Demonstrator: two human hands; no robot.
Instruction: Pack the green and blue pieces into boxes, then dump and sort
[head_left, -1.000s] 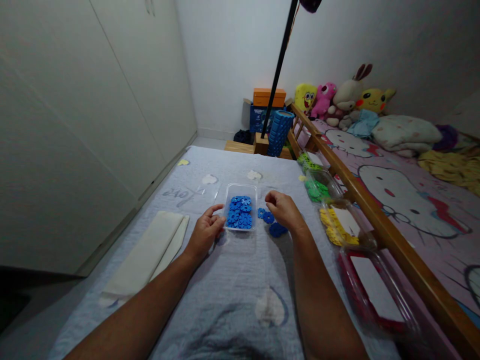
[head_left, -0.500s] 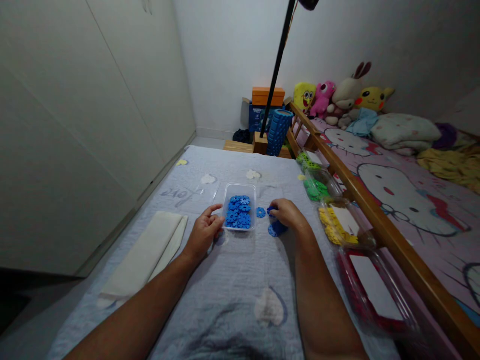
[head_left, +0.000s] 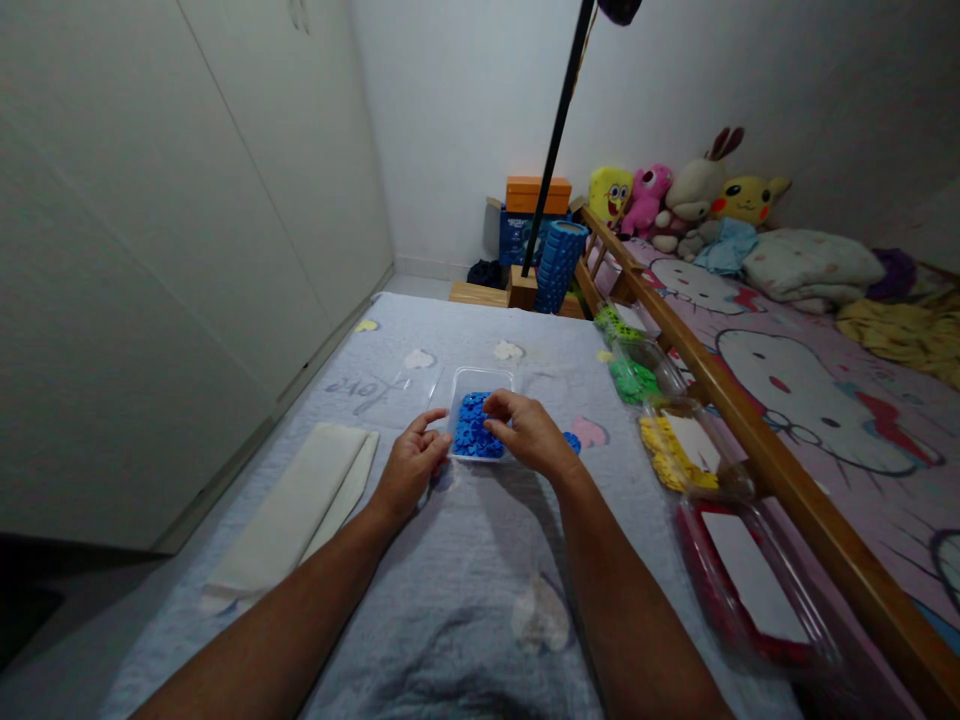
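Observation:
A clear plastic tray (head_left: 471, 381) holding several blue flower-shaped pieces (head_left: 469, 430) sits on the grey-blue bedspread (head_left: 465, 560) in front of me. My left hand (head_left: 409, 468) rests at the tray's left edge, thumb and fingers curled against its rim. My right hand (head_left: 529, 432) hovers over the tray's right half with fingers bent together, covering part of the blue pieces; what they hold is hidden. One loose blue piece (head_left: 572, 441) lies on the spread just right of my right hand.
Along the right stand clear trays of green pieces (head_left: 634, 380), yellow pieces (head_left: 671, 450) and a red-rimmed one (head_left: 742, 590), beside a wooden bed rail (head_left: 757, 440). A folded cream cloth (head_left: 300, 500) lies left. A black pole (head_left: 555, 140), boxes and plush toys (head_left: 675, 195) stand beyond.
My right hand moved left from the loose blue pieces on the spread to over the tray. Most of the loose pieces are gone from the spread. The left hand stayed put.

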